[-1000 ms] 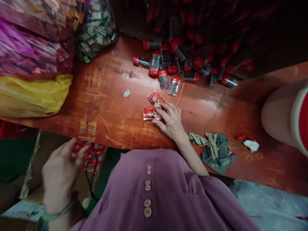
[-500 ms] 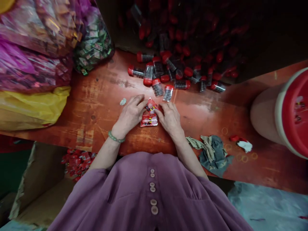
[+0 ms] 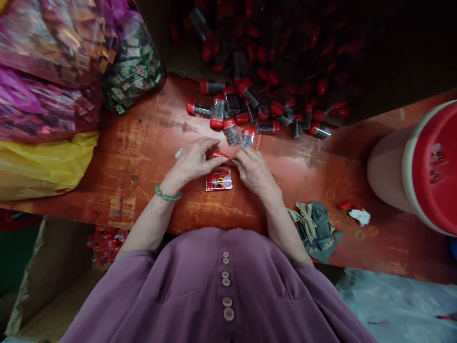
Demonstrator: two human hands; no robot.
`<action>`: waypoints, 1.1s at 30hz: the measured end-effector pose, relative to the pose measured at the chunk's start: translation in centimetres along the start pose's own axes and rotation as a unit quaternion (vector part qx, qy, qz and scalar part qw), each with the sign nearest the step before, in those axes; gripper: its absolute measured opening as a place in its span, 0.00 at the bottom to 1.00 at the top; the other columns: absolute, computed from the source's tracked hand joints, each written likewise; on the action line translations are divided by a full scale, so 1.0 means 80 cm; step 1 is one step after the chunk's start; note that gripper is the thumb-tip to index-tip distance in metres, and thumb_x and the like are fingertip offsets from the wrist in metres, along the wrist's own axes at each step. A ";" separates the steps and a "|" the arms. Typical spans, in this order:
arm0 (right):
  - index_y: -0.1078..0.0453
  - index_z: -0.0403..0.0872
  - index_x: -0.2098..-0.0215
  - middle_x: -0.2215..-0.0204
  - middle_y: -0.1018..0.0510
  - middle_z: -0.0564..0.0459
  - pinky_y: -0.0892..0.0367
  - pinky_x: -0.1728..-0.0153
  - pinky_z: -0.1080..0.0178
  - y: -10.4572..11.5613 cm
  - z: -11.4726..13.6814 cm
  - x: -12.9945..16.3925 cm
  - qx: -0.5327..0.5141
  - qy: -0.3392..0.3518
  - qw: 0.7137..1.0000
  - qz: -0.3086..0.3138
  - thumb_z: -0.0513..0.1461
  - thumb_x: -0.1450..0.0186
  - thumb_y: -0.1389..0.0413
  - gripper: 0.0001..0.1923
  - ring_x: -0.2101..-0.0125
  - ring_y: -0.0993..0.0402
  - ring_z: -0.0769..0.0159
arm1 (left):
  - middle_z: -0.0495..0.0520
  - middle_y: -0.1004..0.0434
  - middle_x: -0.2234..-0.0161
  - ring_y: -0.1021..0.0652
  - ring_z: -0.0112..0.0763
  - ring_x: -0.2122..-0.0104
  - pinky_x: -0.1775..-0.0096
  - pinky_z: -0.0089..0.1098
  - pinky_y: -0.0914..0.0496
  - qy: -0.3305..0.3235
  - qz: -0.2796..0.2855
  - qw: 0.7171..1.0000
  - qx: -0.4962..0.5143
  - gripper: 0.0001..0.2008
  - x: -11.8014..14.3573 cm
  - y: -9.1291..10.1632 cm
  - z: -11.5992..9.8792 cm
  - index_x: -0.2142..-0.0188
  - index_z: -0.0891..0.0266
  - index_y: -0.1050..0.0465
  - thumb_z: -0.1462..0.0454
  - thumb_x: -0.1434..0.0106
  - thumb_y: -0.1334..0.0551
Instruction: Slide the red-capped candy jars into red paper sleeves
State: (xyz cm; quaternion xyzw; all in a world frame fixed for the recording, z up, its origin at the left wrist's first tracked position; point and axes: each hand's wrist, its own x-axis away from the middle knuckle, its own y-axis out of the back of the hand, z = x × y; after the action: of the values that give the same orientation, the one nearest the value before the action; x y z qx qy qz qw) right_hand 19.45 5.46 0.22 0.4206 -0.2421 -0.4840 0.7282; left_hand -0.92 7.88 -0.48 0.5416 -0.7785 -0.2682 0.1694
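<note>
My left hand (image 3: 193, 161) and my right hand (image 3: 254, 170) meet over the red-brown table (image 3: 143, 157). Together they pinch a small red packet (image 3: 222, 155) between their fingertips, held edge-on just above the table. A second red packet (image 3: 218, 180) lies flat on the table right below my hands. A green bead bracelet (image 3: 167, 195) circles my left wrist.
Several clear vials with red caps (image 3: 232, 128) lie in a heap beyond my hands. Bags of wrapped sweets (image 3: 132, 66) and a yellow bag (image 3: 43, 162) sit left. A red-lidded tub (image 3: 421, 166) stands right. Crumpled cloth (image 3: 316, 228) lies near the front edge; a carton with red packets (image 3: 105, 240) is below left.
My left hand rose from the carton at lower left to the table and joined the right. The upper packet has been lifted and turned edge-on between both hands.
</note>
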 end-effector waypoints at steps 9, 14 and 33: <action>0.30 0.47 0.58 0.69 0.25 0.56 0.31 0.62 0.64 -0.010 0.008 0.023 -0.478 -0.139 0.867 -0.023 0.45 0.38 0.40 0.13 0.68 0.29 0.69 | 0.51 0.20 0.76 0.26 0.25 0.76 0.72 0.26 0.33 0.127 -0.007 0.950 0.285 0.14 0.023 -0.011 -0.027 0.73 0.64 0.20 0.55 0.44 0.32; 0.30 0.46 0.69 0.75 0.27 0.57 0.35 0.67 0.67 -0.012 0.016 0.030 -0.443 -0.127 0.888 -0.016 0.44 0.34 0.44 0.11 0.73 0.33 0.72 | 0.54 0.16 0.66 0.20 0.31 0.68 0.64 0.30 0.26 0.168 0.054 0.919 0.354 0.18 0.041 -0.008 -0.025 0.62 0.62 0.18 0.54 0.49 0.28; 0.25 0.46 0.64 0.68 0.21 0.51 0.34 0.63 0.64 0.043 0.013 -0.014 -0.219 0.024 0.971 0.097 0.44 0.29 0.47 0.12 0.68 0.26 0.67 | 0.51 0.22 0.80 0.25 0.26 0.79 0.73 0.27 0.30 0.125 0.143 0.930 0.315 0.13 0.039 0.010 -0.026 0.79 0.63 0.23 0.56 0.48 0.28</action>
State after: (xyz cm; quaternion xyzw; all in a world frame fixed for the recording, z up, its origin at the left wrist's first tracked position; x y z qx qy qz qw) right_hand 19.89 6.71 3.73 0.2368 -0.1517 -0.4420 0.8518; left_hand -1.48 4.67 1.55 0.4790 -0.8647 0.0877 0.1230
